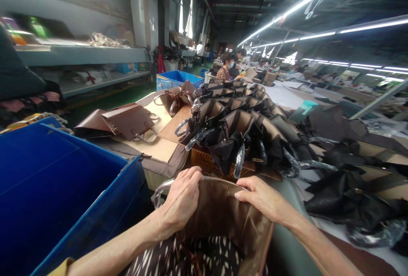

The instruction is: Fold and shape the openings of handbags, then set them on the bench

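A brown handbag (219, 208) stands open in front of me, its satiny lining facing up. My left hand (183, 199) is closed round the bag's top edge on the left. On the right part of the same edge, my right hand (256, 195) pinches the rim, thumb on the lining and fingers behind. A plastic-wrapped handle (162, 193) sticks out beside my left hand. The bag's outer side is hidden from me. Below the rim, dark fabric with pale marks (210, 250) shows.
A big blue bin (95, 182) stands at my left. Many black handbags (236, 127) crowd the table ahead, more black bags (357, 191) lie at right. A brown handbag (129, 123) rests on the table's left side. A co-worker (225, 67) sits farther back.
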A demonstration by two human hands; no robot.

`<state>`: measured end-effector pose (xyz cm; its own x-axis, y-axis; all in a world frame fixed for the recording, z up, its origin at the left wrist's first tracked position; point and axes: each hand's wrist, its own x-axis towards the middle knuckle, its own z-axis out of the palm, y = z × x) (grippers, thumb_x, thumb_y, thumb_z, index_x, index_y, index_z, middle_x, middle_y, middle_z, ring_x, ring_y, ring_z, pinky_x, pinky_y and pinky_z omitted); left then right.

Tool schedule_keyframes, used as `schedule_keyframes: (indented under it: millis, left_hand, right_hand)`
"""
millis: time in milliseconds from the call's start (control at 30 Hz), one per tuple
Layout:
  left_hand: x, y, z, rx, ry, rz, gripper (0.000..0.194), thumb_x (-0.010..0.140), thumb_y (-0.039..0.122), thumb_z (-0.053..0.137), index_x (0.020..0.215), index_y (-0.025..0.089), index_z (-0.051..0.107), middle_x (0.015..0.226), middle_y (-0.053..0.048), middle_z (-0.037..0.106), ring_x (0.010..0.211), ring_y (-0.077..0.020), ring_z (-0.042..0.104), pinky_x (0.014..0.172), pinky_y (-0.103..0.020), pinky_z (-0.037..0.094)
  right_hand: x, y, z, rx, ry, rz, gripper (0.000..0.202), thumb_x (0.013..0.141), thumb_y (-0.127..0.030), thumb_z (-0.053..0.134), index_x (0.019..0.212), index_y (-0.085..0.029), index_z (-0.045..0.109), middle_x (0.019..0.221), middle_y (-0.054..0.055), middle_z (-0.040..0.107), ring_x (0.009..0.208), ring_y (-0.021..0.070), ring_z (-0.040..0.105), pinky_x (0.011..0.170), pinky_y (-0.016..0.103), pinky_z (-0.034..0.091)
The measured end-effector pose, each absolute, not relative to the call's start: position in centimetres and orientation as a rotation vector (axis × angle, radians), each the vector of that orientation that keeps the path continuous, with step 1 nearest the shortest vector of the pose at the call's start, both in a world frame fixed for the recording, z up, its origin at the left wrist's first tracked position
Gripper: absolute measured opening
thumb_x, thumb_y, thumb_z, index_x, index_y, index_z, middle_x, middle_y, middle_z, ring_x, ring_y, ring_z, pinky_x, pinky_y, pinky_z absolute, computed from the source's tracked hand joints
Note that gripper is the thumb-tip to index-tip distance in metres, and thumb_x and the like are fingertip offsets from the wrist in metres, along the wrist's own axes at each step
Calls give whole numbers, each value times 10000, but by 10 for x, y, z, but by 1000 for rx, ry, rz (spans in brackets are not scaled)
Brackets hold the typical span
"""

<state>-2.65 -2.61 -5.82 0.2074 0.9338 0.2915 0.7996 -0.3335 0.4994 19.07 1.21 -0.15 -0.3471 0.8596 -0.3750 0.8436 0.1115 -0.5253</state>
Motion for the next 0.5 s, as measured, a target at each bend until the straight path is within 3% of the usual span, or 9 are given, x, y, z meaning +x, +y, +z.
schedule_keyframes:
  millis: [200,500]
  left_hand:
    - [-11,-28,-54,2346,1677,874,270,684,25,424,841,200,558,1097,-47,551,1034,-214,467,1030,-491,197]
    - [3,-21,-62,2171,1619,1058,110,704,78,544,696,187,539,1158,-38,520,1090,-199,428,1021,-441,245]
  right_hand:
    - [189,13,-2,-1750,-2366,1021,147,697,-292,487,627,-176,546,556,-49,446,575,104,415,487,205,233]
    - [188,13,1,-1800,-2360,976,123,678,-266,481,618,-180,544,543,-53,422,571,102,414,490,209,229]
